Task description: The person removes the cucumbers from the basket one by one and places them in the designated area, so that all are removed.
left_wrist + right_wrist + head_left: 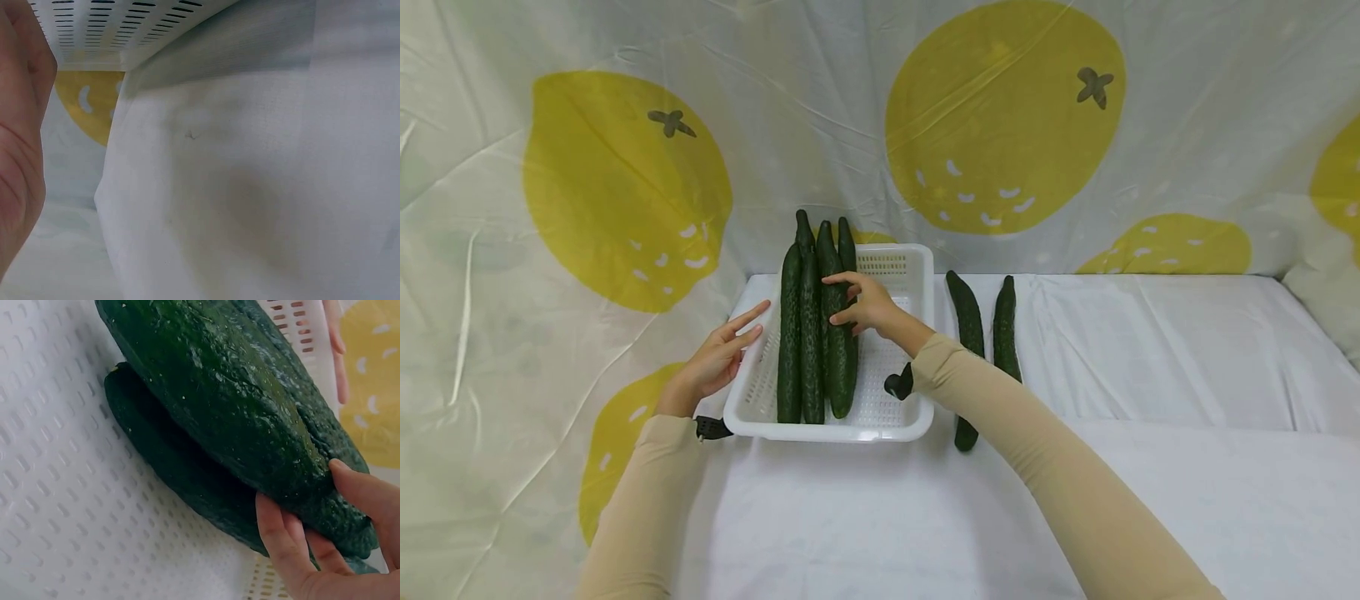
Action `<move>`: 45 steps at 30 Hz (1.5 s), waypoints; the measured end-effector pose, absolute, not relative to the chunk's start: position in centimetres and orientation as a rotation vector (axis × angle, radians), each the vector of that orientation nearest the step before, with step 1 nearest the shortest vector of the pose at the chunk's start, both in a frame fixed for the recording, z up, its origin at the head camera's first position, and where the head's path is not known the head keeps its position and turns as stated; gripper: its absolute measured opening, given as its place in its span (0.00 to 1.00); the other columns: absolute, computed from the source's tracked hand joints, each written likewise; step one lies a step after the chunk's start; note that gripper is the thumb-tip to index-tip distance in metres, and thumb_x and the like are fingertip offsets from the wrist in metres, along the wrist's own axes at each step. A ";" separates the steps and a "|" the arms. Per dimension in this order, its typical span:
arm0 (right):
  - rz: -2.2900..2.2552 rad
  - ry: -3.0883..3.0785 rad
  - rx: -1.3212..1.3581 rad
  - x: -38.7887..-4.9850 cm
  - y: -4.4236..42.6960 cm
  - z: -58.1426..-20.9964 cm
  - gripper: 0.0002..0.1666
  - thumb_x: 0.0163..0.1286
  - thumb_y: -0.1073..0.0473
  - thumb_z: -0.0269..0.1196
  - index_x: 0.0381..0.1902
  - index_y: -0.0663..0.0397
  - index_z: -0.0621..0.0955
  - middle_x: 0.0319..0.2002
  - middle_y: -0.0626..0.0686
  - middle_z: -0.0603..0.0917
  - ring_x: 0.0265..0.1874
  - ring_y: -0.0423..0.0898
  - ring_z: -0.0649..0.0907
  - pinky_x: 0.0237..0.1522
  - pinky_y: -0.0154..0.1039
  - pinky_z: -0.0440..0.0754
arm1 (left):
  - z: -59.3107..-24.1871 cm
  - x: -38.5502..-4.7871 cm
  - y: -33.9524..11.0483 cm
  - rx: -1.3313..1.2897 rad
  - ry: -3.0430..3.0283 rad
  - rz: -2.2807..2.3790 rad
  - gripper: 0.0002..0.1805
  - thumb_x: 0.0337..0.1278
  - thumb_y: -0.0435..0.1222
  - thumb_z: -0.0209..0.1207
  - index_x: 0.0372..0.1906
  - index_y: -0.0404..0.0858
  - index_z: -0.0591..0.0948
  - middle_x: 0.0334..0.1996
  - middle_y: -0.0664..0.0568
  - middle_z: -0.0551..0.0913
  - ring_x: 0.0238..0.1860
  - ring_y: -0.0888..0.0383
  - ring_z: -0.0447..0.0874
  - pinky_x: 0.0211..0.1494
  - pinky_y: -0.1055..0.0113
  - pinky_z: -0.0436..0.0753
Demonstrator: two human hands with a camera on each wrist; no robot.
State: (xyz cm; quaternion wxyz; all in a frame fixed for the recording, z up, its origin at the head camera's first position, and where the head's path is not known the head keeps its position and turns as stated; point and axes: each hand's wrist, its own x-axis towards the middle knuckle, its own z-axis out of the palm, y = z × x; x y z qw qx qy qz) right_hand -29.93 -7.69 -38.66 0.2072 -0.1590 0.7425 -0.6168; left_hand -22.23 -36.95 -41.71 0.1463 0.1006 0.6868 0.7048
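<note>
A white perforated basket (850, 433) holds several dark green cucumbers (789, 333), lying lengthwise on its left side with their tips above the far rim. My right hand (868, 304) grips one cucumber (841, 375) from above; in the right wrist view thumb and fingers of the hand (331, 550) are curled round the upper cucumber (219, 394), above another cucumber (169, 462). My left hand (718, 358) is at the basket's left side, fingers extended toward the rim; the left wrist view shows part of the hand (22, 125) beside the basket wall (125, 31).
Two more cucumbers (967, 317) (1006, 325) lie on the white cloth (865, 517) right of the basket, partly hidden by my right forearm. Behind hangs a curtain with yellow lemon prints (1000, 117).
</note>
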 end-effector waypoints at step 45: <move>-1.900 1.779 -0.512 -29.3 0.8 -30.8 0.40 0.63 0.73 0.69 0.71 0.42 0.73 0.67 0.62 0.65 0.52 0.64 0.79 0.40 0.51 0.85 | -41.3 -22.5 -37.2 0.252 1.993 2.002 0.29 0.79 0.33 0.46 0.78 0.51 0.60 0.21 0.59 0.72 0.15 0.67 0.70 0.16 0.80 0.67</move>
